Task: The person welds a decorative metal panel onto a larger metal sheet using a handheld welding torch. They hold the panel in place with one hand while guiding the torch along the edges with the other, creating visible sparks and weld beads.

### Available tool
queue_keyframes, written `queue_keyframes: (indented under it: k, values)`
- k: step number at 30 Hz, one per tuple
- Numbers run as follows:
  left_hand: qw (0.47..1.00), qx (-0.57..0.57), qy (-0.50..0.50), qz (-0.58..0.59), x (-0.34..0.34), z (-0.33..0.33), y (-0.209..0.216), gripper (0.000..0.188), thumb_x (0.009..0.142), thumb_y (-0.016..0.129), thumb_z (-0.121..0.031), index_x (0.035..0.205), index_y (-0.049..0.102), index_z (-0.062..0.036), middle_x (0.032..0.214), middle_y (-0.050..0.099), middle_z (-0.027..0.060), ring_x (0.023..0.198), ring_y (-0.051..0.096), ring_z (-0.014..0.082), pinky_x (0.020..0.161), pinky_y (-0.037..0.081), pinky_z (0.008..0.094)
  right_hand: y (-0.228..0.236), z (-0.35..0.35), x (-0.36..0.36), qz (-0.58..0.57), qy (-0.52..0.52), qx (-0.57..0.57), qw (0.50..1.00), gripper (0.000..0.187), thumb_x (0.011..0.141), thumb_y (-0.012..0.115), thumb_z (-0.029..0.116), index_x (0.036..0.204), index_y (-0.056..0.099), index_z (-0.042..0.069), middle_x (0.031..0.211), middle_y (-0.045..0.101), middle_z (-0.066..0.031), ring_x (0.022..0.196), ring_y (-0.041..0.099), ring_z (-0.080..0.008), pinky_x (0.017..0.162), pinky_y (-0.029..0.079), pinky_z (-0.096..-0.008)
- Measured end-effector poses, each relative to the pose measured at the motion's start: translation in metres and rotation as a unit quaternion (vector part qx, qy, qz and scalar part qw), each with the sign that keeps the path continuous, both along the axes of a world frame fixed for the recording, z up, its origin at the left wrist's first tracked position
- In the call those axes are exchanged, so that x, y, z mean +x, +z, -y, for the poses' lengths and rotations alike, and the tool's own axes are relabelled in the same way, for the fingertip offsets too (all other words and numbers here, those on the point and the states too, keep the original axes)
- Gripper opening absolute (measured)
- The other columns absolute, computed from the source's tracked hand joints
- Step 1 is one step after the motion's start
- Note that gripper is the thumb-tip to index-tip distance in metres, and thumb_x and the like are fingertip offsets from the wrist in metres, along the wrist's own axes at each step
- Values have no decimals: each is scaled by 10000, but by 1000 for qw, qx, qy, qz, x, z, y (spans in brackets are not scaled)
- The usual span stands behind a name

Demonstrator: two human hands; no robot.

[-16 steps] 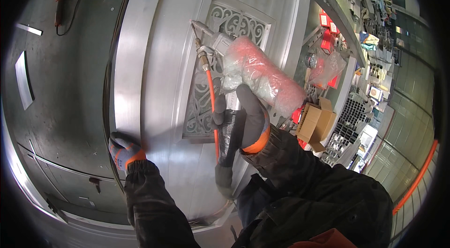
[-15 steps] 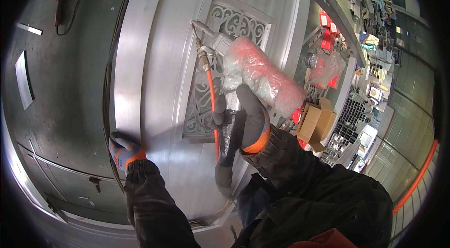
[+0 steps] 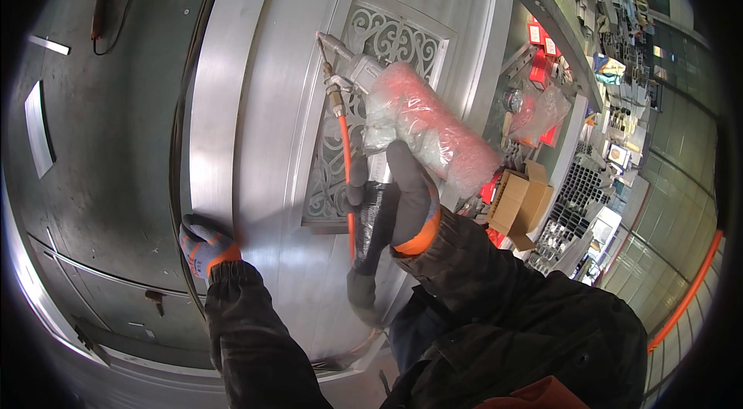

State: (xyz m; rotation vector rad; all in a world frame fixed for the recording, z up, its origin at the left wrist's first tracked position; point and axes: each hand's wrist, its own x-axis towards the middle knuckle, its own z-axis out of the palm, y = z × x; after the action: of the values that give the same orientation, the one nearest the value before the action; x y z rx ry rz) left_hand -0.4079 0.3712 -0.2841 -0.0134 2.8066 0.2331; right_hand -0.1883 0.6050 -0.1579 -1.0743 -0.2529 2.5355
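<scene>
My gloved right hand [image 3: 415, 204] is wrapped around the black-taped handle [image 3: 378, 219] of an air tool with a pointed metal nose [image 3: 334, 44]. Clear and reddish plastic wrap covers the tool's thick cylinder [image 3: 433, 126]. An orange hose [image 3: 346, 138] joins a brass fitting near the nose and runs down beside the handle. Under the tool lies a large brushed-metal door panel [image 3: 271, 123] with a scrollwork grille [image 3: 398, 41]. At its left edge, my gloved left hand [image 3: 207, 246] has its fingers curled over the rim. Where the nose tip touches, if anywhere, I cannot tell.
A dark table [image 3: 124, 154] at left bears a corded angle grinder [image 3: 98, 3], a dark cable and metal strips. To the right stand an open cardboard box [image 3: 520, 204], red boxes [image 3: 539, 65] and stacked metal tubes [image 3: 569, 188].
The lower end of the tool's handle and my right hand have shifted slightly left and up. The nose has barely moved. My left hand stays at the panel's edge.
</scene>
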Motion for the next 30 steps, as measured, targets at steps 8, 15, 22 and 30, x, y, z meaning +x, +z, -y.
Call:
queue_keyframes:
  k: [8, 15, 22, 30]
  values:
    - [999, -4, 2, 35, 3, -18, 14, 629, 1047, 350, -557, 1278, 667, -65, 1209, 694, 202, 1138, 642, 410, 958, 503, 472, 4, 3, -6, 53, -23, 60, 997, 469, 1070, 444, 501, 1220, 586, 80, 992, 645, -94, 867, 634, -252, 803, 531, -434]
    - [1000, 9, -13, -4, 2, -8, 5, 615, 1050, 354, -546, 1276, 668, -67, 1204, 694, 200, 1135, 643, 406, 959, 504, 464, 7, 9, -3, 65, -16, 71, 995, 463, 1069, 433, 509, 1286, 565, 121, 1050, 654, -93, 876, 636, -262, 825, 541, -450]
    - [1000, -17, -10, -4, 3, -3, -4, 633, 1045, 352, -556, 1279, 669, -60, 1241, 682, 201, 1166, 628, 404, 994, 490, 461, 45, 16, 6, 82, -93, 46, 991, 473, 1068, 466, 431, 1195, 587, -7, 935, 658, -160, 825, 648, -275, 790, 584, -464]
    - [1000, 0, 2, 9, 2, -11, 5, 627, 1033, 367, -566, 1270, 679, -77, 1240, 685, 196, 1179, 626, 404, 992, 494, 472, 52, 42, 29, 143, 30, 39, 988, 517, 1076, 390, 513, 1217, 580, 53, 1005, 652, -73, 843, 634, -246, 819, 538, -422]
